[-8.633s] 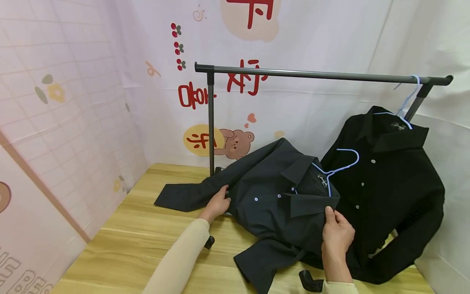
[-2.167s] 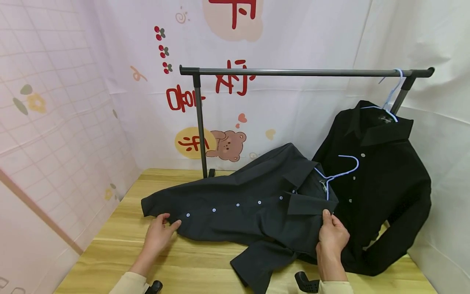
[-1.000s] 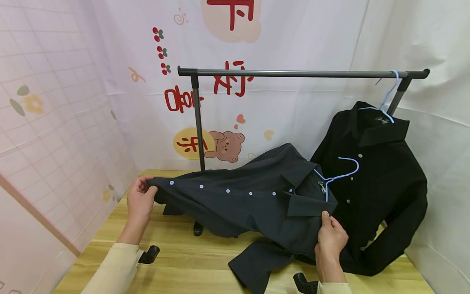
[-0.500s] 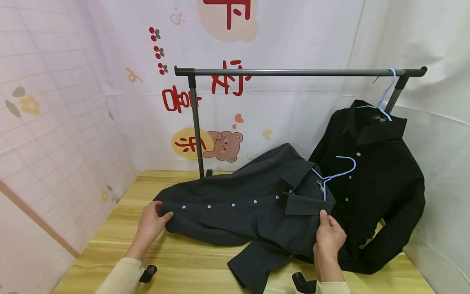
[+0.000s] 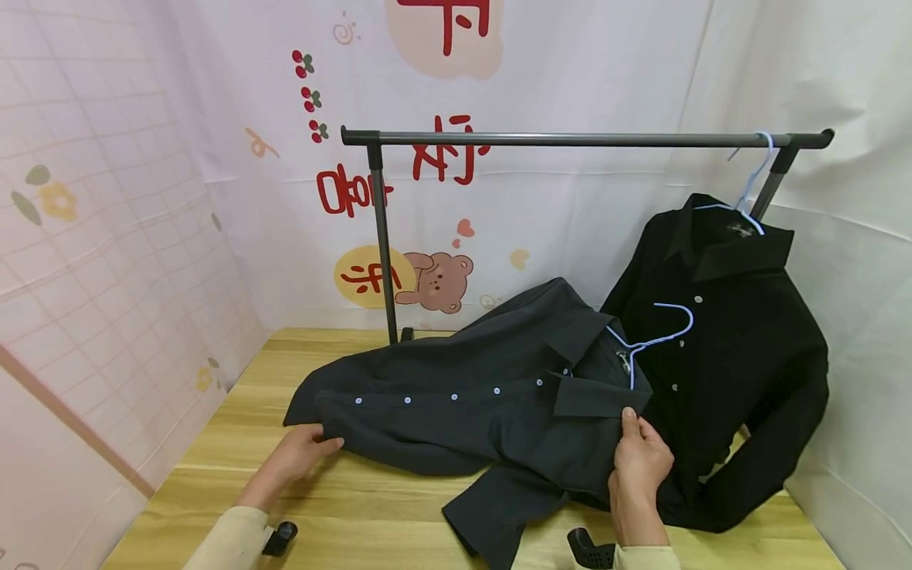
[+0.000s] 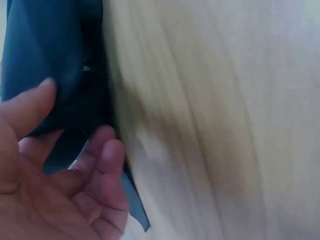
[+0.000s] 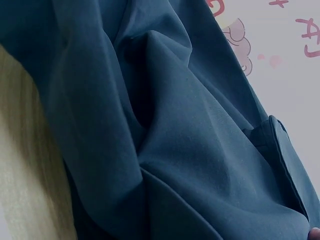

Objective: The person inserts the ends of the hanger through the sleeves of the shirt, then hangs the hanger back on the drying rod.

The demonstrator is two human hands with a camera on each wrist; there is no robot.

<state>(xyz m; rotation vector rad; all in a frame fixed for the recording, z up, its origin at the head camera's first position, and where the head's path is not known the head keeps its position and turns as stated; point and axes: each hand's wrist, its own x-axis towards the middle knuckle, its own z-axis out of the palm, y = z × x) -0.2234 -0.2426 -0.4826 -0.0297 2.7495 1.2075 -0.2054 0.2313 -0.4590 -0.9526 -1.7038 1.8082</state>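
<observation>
A black button-up shirt [image 5: 427, 427] lies spread on the wooden table, its hem toward the left and its collar toward the right. Inside its neck sits a light blue hanger [image 5: 659, 340], the hook sticking out past the collar. My left hand [image 5: 302, 453] is at the hem's near corner; in the left wrist view its thumb lies over the cloth and the index fingertip disappears behind the edge. With thumb and fingers my right hand [image 5: 643, 459] pinches the shirt just below the collar. Mostly cloth fills the right wrist view.
Behind stands a dark metal clothes rack [image 5: 541, 140]. A second black shirt [image 5: 741, 356] hangs at its right end on another blue hanger [image 5: 757, 178], partly behind the first shirt. A near sleeve [image 5: 499, 511] trails over the table [image 5: 370, 518]. Printed fabric backs the table.
The left hand lifted the shirt's hem, lowered it to the table, then slid toward the near side along the edge. The right hand kept its hold near the collar.
</observation>
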